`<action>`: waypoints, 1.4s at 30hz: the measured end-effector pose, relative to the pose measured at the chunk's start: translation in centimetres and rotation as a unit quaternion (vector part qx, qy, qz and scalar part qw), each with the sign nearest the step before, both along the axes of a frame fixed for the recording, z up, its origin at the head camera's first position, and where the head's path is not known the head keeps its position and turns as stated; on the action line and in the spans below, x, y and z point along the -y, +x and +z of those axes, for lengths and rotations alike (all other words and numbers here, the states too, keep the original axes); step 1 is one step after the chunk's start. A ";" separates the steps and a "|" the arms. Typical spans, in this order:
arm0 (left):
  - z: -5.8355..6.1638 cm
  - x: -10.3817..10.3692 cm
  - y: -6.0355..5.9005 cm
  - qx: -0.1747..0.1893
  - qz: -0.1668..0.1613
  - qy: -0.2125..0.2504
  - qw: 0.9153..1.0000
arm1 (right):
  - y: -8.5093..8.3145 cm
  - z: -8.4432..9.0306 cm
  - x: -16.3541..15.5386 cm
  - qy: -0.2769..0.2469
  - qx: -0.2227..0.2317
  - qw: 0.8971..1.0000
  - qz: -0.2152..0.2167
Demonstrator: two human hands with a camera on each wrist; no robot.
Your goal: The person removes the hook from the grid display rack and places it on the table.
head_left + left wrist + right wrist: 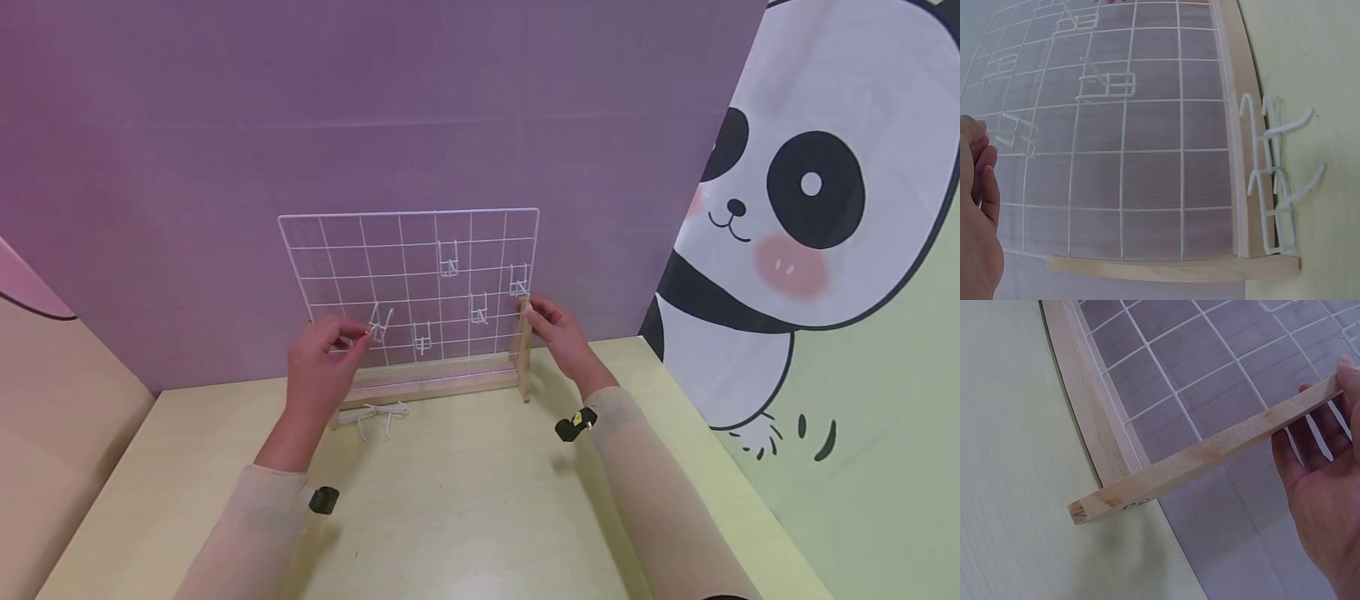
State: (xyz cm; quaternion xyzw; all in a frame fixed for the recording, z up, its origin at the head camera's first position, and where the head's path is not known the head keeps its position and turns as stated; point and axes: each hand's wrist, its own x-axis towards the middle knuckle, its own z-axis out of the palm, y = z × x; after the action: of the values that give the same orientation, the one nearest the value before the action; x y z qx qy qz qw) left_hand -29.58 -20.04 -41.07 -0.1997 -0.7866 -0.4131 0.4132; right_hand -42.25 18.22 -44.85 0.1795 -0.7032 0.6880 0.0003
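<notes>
A white wire grid panel [408, 213] stands in a wooden base with side posts. My left hand [321, 367] is at its left part, thumb and fingers pinching the prong of a white wire hook [379, 332]. That hook lies against the grid; whether it is fully seated on a wire I cannot tell. Several other hooks [448, 265] hang on the panel's middle and right. At the right side, my right hand [567, 343] grips the upper part of the wooden post [524, 358]; the right wrist view shows its thumb and fingers [1319, 434] around it.
Two loose white hooks [1264, 170] lie by the front of the wooden base rail [1241, 75], to the left. The pale tabletop [465, 492] stretches in front of the stand. A purple backdrop [375, 125] rises behind it, and a panda picture [817, 333] covers the right wall.
</notes>
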 end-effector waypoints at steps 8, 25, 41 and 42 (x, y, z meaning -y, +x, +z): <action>-1.1 0.4 0.4 0.019 0.006 -0.024 0.999 | 0.3 0.1 0.0 0.009 0.001 1.000 -0.004; -3.0 0.7 0.7 0.038 0.001 -0.058 0.998 | 0.0 -0.2 -0.1 0.003 0.010 1.000 -0.007; -4.9 0.4 0.3 0.070 0.001 -0.080 0.994 | 0.0 -0.1 0.1 0.005 0.003 1.000 -0.012; -5.1 0.3 0.3 0.071 -0.001 -0.081 0.994 | 0.0 -0.1 0.1 0.005 0.005 1.000 -0.014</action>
State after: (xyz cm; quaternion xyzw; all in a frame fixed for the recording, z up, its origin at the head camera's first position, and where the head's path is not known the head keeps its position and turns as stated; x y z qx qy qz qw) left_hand -29.32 -20.37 -46.15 -0.2033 -0.8446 -0.3616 0.3386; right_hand -42.26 18.12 -44.91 0.1663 -0.7091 0.6852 0.0058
